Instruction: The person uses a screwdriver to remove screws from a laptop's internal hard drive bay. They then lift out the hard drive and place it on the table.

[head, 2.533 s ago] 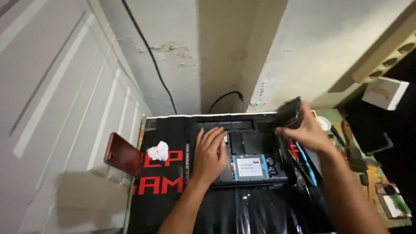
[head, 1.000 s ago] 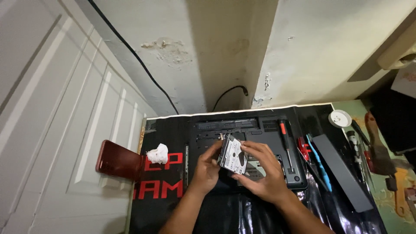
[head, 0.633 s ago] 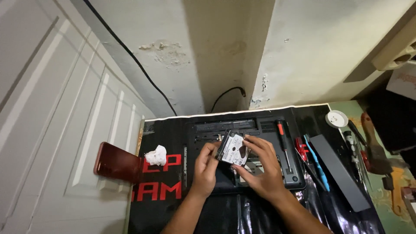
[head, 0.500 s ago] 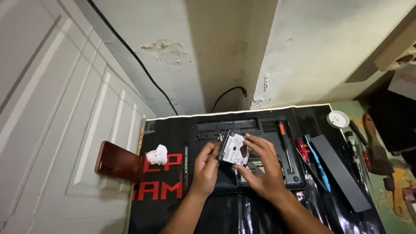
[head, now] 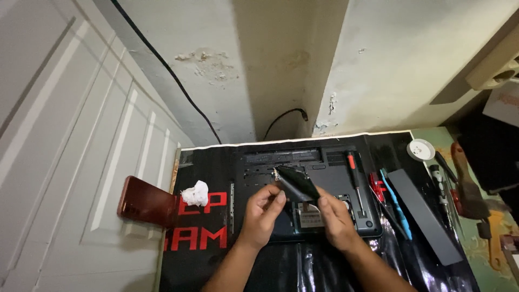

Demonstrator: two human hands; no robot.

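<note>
**Both hands lifting a dark flat drive over an opened laptop**

The left hand (head: 263, 213) and the right hand (head: 335, 219) are together holding a thin, dark, glossy rectangular drive (head: 297, 183), tilted with one corner raised toward the wall. The left hand is pinching its near edge between thumb and fingers, and the right hand is gripping its right end with the thumb on top. The drive is hovering just above the black upturned laptop base (head: 308, 162), which is lying on a black mat with red lettering (head: 197, 238) that is covering the tabletop (head: 432, 135). Directly under the drive, an open bay with a pale label (head: 310, 216) is showing between the two hands.

A red-handled screwdriver (head: 354, 176) is resting on the laptop base, just right of the drive. Beside the laptop's right edge, a blue slim prying tool (head: 397, 208) is lying next to a small red tool (head: 377, 184), and a long, dark grey rectangular bar (head: 424, 216) is lying at a slant further right. A small white round cap (head: 420, 150) is sitting near the mat's far right corner, with more dark hand tools (head: 443, 186) beyond it.

To the left, a crumpled white tissue (head: 195, 193) is lying on the mat, and a dark red phone (head: 148, 201) is hanging over the left edge, by the white panelled door (head: 65, 135). A black cable (head: 284, 116) is running down the wall behind the laptop.
</note>
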